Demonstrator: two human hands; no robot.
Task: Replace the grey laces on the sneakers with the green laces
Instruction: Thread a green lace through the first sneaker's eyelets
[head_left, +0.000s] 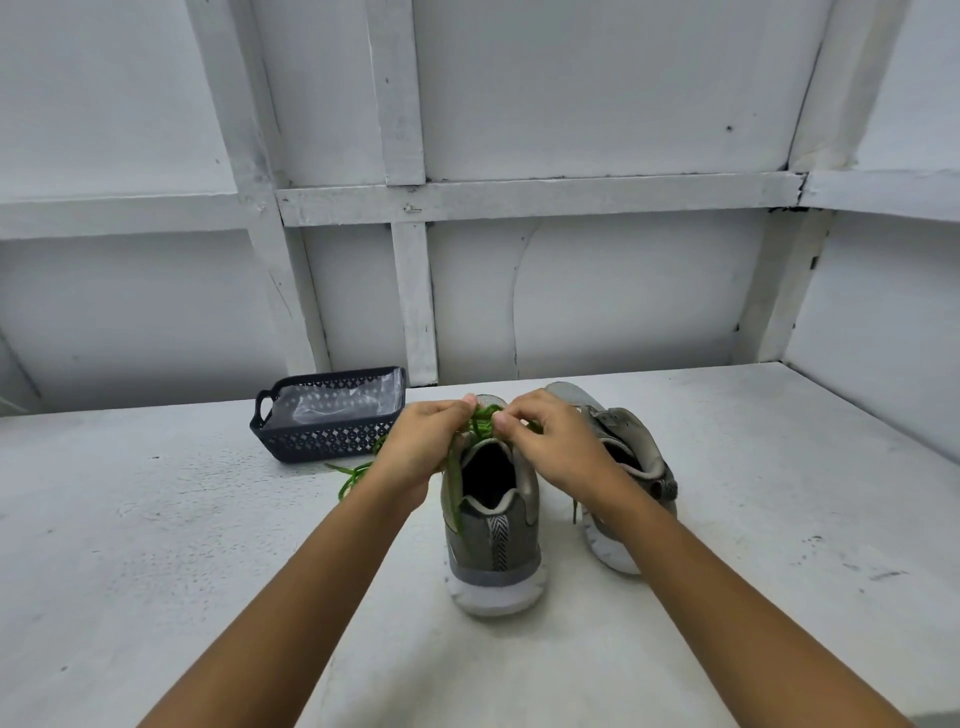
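Note:
Two grey sneakers stand on the white table, heels towards me. The left sneaker (493, 540) is upright between my forearms. The right sneaker (631, 457) leans a little to the right, partly hidden by my right arm. A green lace (484, 417) runs over the left sneaker's tongue area. My left hand (423, 447) and my right hand (550, 441) both pinch this lace above the shoe's opening. Loose green lace (353, 475) trails over the table to the left, and a strand hangs down the shoe's left side. No grey lace is visible.
A dark perforated plastic basket (332, 441) with clear plastic wrap inside sits at the back left of the table. White panelled walls close the table at the back and on the right.

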